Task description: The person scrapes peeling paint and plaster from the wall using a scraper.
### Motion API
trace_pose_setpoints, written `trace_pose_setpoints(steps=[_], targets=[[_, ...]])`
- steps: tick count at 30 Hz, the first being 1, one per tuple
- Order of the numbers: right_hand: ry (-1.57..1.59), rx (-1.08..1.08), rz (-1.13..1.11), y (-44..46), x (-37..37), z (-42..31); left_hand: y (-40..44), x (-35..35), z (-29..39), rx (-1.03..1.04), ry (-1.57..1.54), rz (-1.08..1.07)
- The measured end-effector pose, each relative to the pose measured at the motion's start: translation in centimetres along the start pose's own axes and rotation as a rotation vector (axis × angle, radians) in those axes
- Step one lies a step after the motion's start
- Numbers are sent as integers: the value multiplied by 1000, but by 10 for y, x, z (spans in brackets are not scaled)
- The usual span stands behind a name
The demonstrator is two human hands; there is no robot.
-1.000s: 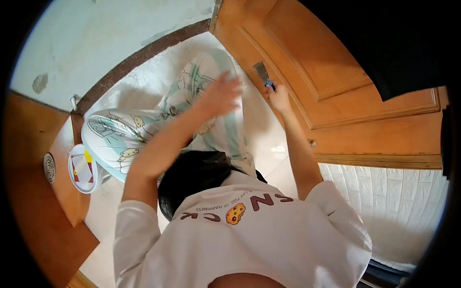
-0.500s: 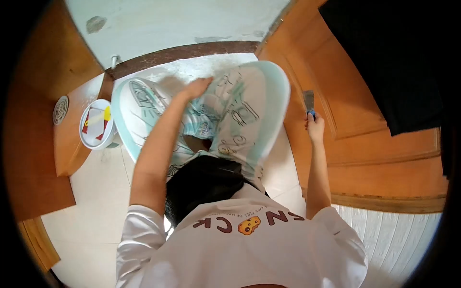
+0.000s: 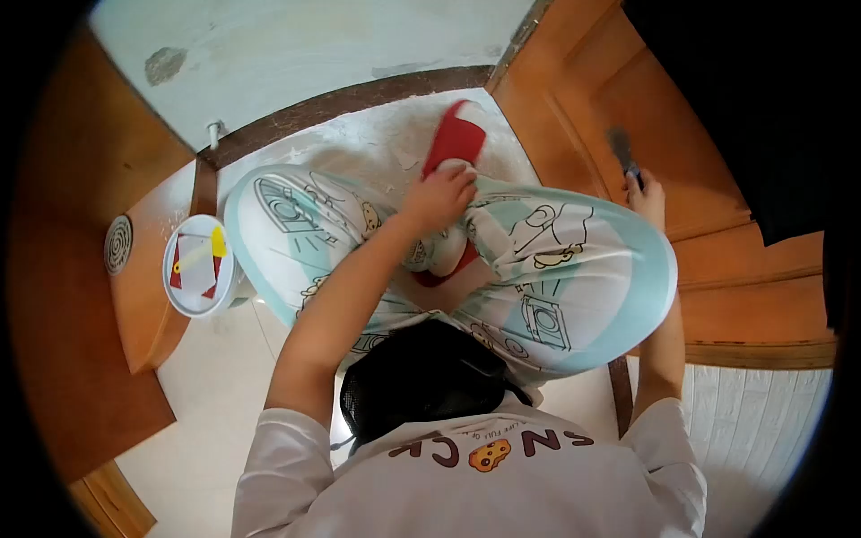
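Observation:
My left hand [image 3: 439, 199] is over my lower leg, fingers curled at the trouser cuff and the heel of a red slipper [image 3: 455, 142]; what it grips, if anything, is hidden. At the right, beyond my raised knee, my right hand [image 3: 647, 195] is closed round the dark blue handle of a putty scraper [image 3: 621, 149]. Its metal blade points up and to the left in front of the wooden door [image 3: 574, 117] and looks slightly blurred. My patterned trousers [image 3: 574, 260] cover both spread knees.
A white bucket [image 3: 224, 291] at the left holds red, white and yellow flat pieces. A wooden ledge [image 3: 148, 305] with a round drain cover [image 3: 117, 244] lies beside it. White dusty residue covers the floor [image 3: 359, 148] along the dark skirting. Black cloth [image 3: 735, 117] hangs at the upper right.
My knees have spread wider and a red slipper has come into view. My left hand has moved right, down to it. My right hand has shifted right and up with the scraper.

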State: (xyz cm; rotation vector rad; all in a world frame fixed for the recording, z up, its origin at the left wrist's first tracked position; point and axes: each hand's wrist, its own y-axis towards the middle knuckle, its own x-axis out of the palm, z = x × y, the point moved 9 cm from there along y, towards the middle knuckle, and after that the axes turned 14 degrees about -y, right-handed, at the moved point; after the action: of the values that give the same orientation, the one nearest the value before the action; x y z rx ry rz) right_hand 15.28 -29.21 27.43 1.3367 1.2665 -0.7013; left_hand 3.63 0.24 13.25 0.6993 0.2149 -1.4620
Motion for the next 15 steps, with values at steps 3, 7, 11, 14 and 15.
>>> trace_pose_setpoints(steps=[3, 7, 11, 14, 15], targets=[[70, -10, 42, 2, -26, -17, -35, 52, -7, -145, -91, -306], [-23, 41, 1, 1, -34, -18, -82, 62, 16, 25, 334, -836], [-62, 87, -46, -2, -24, -13, -68, 32, 34, -114, 343, -802], [-45, 31, -40, 8, -13, -10, -58, 29, 42, -163, 378, -867], [-31, 5, -33, 15, -9, -12, -59, 33, 37, -168, 378, -873]])
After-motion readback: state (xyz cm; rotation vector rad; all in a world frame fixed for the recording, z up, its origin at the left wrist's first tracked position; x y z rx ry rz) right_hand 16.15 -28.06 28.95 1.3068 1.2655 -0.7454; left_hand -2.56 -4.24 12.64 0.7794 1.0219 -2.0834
